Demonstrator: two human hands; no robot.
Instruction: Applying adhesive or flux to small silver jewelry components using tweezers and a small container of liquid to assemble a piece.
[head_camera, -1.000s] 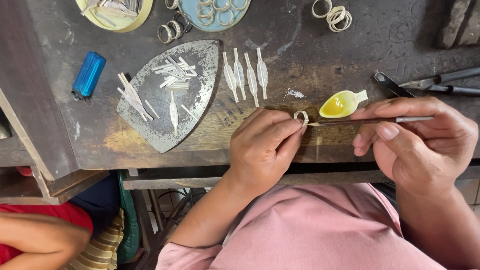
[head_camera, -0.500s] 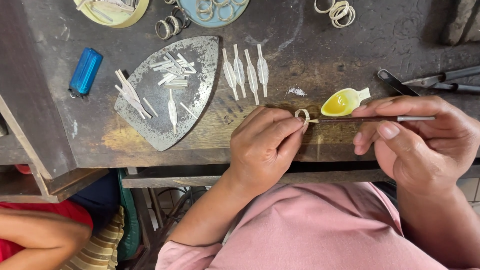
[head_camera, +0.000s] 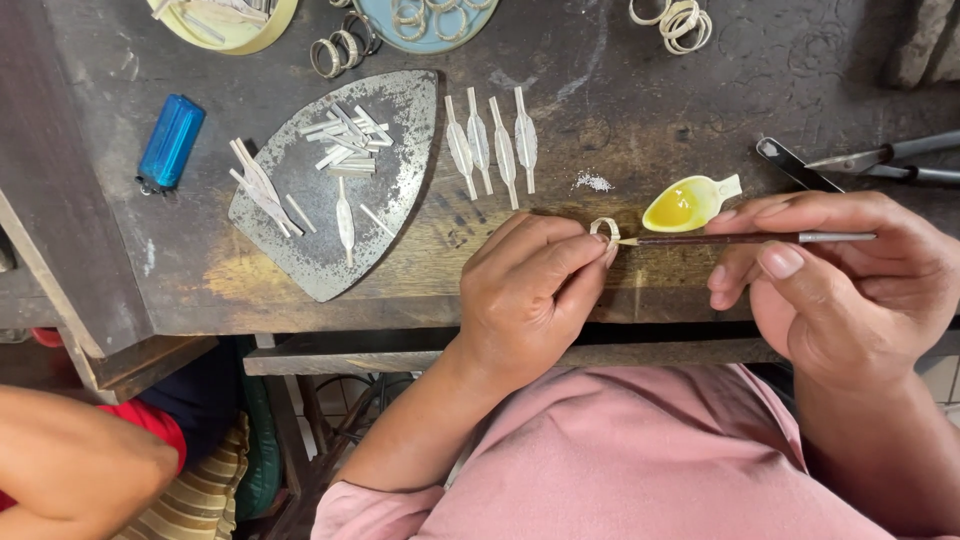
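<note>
While left hand (head_camera: 528, 290) pinches ring (head_camera: 604, 229), right hand (head_camera: 830, 280) holds brush (head_camera: 745, 239)

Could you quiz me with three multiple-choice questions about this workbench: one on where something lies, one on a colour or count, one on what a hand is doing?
1. Where is the blue lighter?
A. left of the grey metal plate
B. inside the yellow spoon dish
C. under the right hand

2. How many leaf-shaped metal pieces lie in a row between the plate and the spoon dish?
A. two
B. four
C. seven

3. What is the left hand doing?
A. resting flat and empty
B. pinching a small ring at its fingertips
C. lifting the pliers

Answers:
1 A, it lies on the bench left of the plate.
2 B, four lie side by side.
3 B, the ring sits at the fingertips, with the thin brush tip touching it.
</note>
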